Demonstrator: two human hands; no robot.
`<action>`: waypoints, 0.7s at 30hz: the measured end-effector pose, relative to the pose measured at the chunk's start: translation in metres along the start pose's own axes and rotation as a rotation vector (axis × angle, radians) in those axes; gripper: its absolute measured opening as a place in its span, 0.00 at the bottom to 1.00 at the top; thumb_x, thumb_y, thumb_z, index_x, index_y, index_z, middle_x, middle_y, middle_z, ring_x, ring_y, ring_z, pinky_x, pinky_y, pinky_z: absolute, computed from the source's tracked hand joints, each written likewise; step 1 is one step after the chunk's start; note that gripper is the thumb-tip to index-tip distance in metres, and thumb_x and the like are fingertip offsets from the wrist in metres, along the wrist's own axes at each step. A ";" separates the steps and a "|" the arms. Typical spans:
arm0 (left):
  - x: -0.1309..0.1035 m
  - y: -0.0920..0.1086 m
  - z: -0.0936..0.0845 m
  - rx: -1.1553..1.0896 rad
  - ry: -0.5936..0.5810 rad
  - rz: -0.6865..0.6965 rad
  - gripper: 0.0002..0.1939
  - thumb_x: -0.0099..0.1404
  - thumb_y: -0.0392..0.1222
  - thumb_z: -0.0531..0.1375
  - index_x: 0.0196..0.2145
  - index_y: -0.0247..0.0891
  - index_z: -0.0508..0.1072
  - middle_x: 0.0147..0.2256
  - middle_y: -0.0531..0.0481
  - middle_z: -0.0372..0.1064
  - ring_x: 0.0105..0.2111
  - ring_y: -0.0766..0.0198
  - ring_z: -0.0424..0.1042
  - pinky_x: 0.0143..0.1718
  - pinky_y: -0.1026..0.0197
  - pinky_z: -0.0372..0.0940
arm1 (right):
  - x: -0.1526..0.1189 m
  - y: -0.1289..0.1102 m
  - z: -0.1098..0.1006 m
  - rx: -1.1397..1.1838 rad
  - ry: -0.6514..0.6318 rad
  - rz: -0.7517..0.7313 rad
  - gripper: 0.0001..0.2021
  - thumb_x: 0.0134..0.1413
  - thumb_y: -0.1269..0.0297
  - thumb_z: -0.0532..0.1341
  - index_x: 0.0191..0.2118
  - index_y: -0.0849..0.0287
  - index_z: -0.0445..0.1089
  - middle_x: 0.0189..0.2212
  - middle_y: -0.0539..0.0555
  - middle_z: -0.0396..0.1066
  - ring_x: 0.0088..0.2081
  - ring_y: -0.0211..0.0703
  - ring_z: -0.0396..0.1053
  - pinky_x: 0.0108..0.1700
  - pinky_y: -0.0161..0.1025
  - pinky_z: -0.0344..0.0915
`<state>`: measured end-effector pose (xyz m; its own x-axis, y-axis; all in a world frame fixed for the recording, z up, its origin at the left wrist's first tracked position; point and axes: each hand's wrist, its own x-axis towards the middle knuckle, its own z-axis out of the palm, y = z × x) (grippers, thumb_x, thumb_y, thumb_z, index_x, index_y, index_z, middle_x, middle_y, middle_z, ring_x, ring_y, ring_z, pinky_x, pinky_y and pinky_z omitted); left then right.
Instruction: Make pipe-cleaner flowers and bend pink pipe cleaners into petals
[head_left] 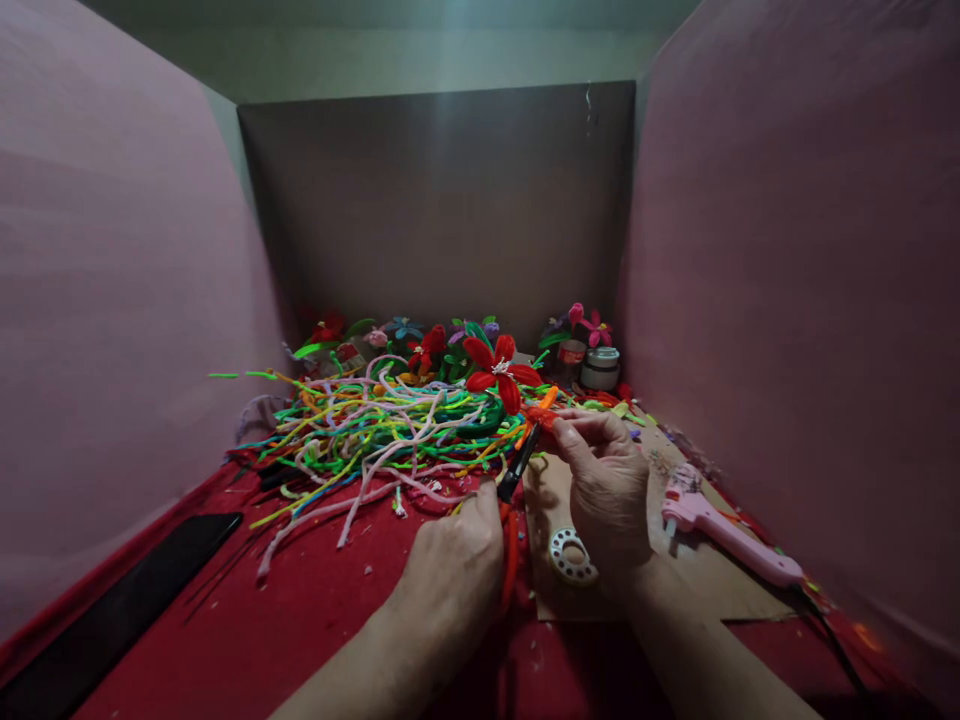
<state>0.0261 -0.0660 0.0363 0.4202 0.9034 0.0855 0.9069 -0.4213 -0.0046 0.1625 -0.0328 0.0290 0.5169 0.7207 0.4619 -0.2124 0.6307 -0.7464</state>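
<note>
1. One bare L hand (459, 550) (head view) grips black tool w/ orange-red handles (516, 474); R hand (611, 490) pinches fuzzy red pipe-cleaner piece (541, 416), thumb vs. fingers.
2. Piece lies up-left of R thumb, touching; tool's long axis slants up-right from L fist, tip at piece; R hand nearer.
3. Red five-petal fuzzy flower (504, 374) adjacent; can't tell if joined.

The flower (501, 376) is red with a whitish centre, the pipe cleaners (397, 430) pink, green and yellow, the glue gun (727, 535) pink, the cloth (300, 640) deep red.
</note>
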 end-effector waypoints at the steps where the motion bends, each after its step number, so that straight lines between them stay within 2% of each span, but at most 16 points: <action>1: 0.000 0.000 0.001 0.001 -0.003 0.003 0.16 0.60 0.30 0.46 0.47 0.29 0.58 0.36 0.39 0.70 0.33 0.56 0.74 0.30 0.59 0.67 | 0.000 0.000 0.000 -0.011 0.002 -0.016 0.09 0.43 0.63 0.65 0.24 0.61 0.66 0.31 0.52 0.67 0.35 0.40 0.67 0.40 0.44 0.67; 7: 0.000 0.003 0.003 0.011 0.002 -0.023 0.20 0.61 0.29 0.45 0.51 0.26 0.54 0.39 0.36 0.68 0.35 0.57 0.73 0.32 0.59 0.68 | -0.006 -0.002 0.004 -0.030 -0.027 -0.044 0.07 0.43 0.65 0.65 0.24 0.60 0.66 0.32 0.52 0.67 0.36 0.40 0.66 0.38 0.41 0.67; 13: 0.000 0.005 0.001 -0.118 -0.020 -0.012 0.17 0.62 0.36 0.48 0.48 0.29 0.58 0.37 0.39 0.69 0.33 0.55 0.74 0.31 0.57 0.68 | -0.009 -0.003 0.006 -0.019 -0.020 -0.033 0.07 0.44 0.65 0.64 0.24 0.60 0.66 0.31 0.51 0.67 0.33 0.39 0.67 0.34 0.39 0.68; 21: -0.006 0.007 -0.002 -0.145 -0.055 0.037 0.15 0.62 0.38 0.49 0.46 0.31 0.59 0.38 0.38 0.68 0.34 0.58 0.72 0.32 0.60 0.66 | -0.008 -0.003 0.003 -0.086 -0.005 -0.060 0.06 0.45 0.66 0.63 0.25 0.60 0.67 0.31 0.52 0.67 0.36 0.39 0.66 0.39 0.41 0.66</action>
<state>0.0298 -0.0740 0.0377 0.4583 0.8882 0.0331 0.8781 -0.4582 0.1377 0.1562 -0.0395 0.0291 0.5220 0.6841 0.5094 -0.1090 0.6458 -0.7557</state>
